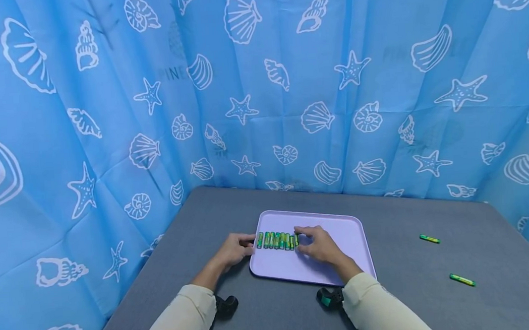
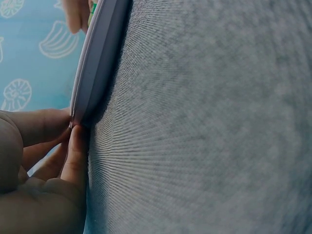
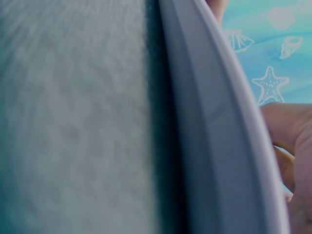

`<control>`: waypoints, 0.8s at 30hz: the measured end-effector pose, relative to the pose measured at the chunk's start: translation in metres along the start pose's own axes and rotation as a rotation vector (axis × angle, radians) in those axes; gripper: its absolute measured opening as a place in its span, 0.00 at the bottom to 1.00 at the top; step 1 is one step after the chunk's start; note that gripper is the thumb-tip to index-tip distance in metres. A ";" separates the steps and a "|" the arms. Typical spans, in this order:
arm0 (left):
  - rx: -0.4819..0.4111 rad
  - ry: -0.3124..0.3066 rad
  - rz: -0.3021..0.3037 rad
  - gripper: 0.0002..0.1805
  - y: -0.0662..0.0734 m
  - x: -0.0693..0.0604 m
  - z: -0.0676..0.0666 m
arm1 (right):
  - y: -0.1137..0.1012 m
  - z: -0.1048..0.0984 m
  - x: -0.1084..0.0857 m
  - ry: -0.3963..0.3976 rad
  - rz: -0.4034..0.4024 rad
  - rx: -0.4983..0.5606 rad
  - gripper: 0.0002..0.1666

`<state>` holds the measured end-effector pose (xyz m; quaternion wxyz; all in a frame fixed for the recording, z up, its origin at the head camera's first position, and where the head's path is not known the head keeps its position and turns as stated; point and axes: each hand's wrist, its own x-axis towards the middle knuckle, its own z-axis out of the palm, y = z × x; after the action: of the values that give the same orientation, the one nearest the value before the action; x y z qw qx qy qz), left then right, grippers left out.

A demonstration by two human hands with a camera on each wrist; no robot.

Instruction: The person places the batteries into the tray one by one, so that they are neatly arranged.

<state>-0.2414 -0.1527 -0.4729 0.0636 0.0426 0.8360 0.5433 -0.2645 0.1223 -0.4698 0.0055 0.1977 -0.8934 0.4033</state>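
A pale lilac tray (image 1: 341, 231) lies on the grey table, with a row of green-and-yellow batteries (image 1: 276, 240) standing side by side across its left half. My left hand (image 1: 233, 250) is at the tray's left edge; in the left wrist view, thumb and finger of that hand (image 2: 44, 175) pinch the rim (image 2: 100, 53). Over the tray, my right hand (image 1: 319, 245) holds the battery (image 1: 296, 240) at the row's right end between thumb and fingers. The right wrist view shows part of the right hand (image 3: 297, 146) beyond the tray's side (image 3: 214, 122), which hides the batteries.
Two loose batteries lie on the table to the right of the tray, one farther back (image 1: 429, 238) and one nearer (image 1: 462, 279). A blue curtain (image 1: 259, 84) with white shell and starfish prints hangs behind the table (image 1: 400, 298) and along its left side.
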 end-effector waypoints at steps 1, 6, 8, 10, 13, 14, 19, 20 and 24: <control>0.000 0.000 0.001 0.22 0.000 0.000 0.000 | -0.001 0.000 0.000 -0.009 0.005 -0.006 0.32; 0.003 0.002 0.002 0.22 0.001 -0.001 -0.001 | -0.006 0.002 -0.001 -0.040 0.019 -0.049 0.34; 0.004 0.002 0.001 0.22 0.002 -0.001 -0.001 | -0.008 0.003 -0.001 -0.045 0.034 -0.059 0.35; 0.002 0.001 -0.001 0.22 0.003 -0.002 -0.001 | -0.008 0.003 0.000 -0.046 0.049 -0.063 0.36; 0.003 0.002 -0.003 0.22 0.002 -0.002 0.000 | -0.008 0.002 -0.001 -0.036 0.064 -0.058 0.36; 0.003 0.003 -0.003 0.22 0.002 -0.002 0.000 | -0.008 0.001 -0.001 -0.033 0.064 -0.054 0.37; 0.001 0.004 0.006 0.22 0.001 -0.001 0.000 | -0.011 -0.005 -0.005 -0.004 0.028 -0.030 0.36; -0.001 0.004 0.008 0.22 0.001 0.000 0.001 | -0.011 -0.006 -0.007 0.006 0.019 -0.023 0.36; -0.006 0.008 0.006 0.22 0.000 0.000 0.000 | -0.013 -0.017 -0.016 0.064 -0.057 -0.025 0.35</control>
<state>-0.2415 -0.1526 -0.4733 0.0588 0.0427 0.8344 0.5464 -0.2477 0.1320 -0.4517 0.0482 0.2100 -0.8918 0.3978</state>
